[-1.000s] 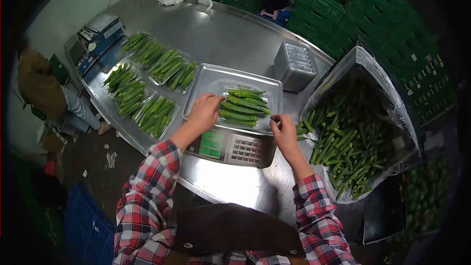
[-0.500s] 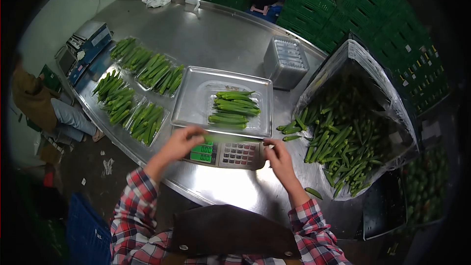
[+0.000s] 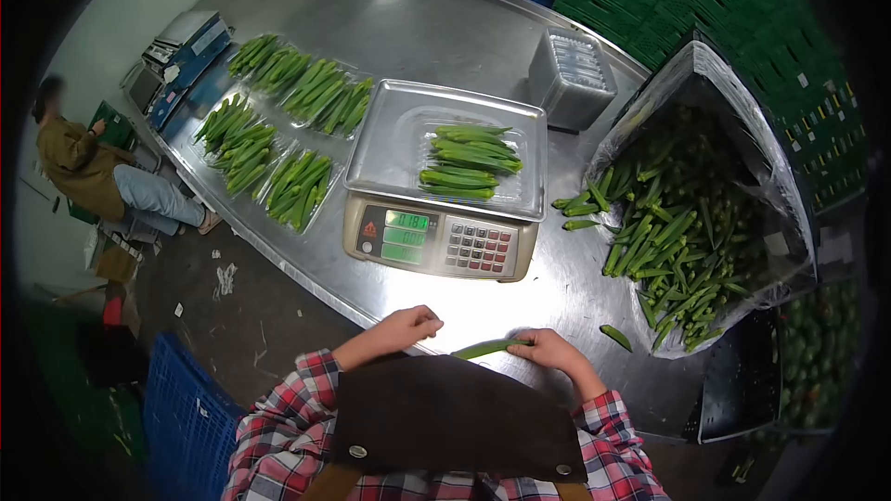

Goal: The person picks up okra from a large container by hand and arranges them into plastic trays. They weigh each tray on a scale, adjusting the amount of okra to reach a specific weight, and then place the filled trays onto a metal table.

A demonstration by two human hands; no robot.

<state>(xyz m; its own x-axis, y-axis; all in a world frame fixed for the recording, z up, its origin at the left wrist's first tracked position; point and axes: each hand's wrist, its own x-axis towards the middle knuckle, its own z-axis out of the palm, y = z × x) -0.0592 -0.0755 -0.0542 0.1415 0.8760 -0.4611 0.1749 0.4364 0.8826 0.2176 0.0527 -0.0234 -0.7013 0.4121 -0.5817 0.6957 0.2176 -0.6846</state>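
Observation:
My right hand (image 3: 549,353) pinches one end of a single okra pod (image 3: 488,349) just above the apron (image 3: 455,417). Beside the pod's free end, my left hand (image 3: 401,332) has its fingers curled in, with nothing visible in them. Ahead of both hands stands a digital scale (image 3: 432,239) with lit green displays and a metal pan (image 3: 385,144). In that pan lies a clear plastic tray (image 3: 429,153) with okra (image 3: 469,162) laid in rows.
Several filled okra trays (image 3: 302,187) lie at the left, near a blue device (image 3: 190,60). Stacked clear trays (image 3: 575,74) stand behind the scale. A lined crate (image 3: 664,250) spills loose okra on the right. A person (image 3: 88,162) is at far left.
Both hands have drawn back from the scale's front toward the apron, the okra pod coming with the right one. My view has shifted, so the scale's keypad and displays now show fully.

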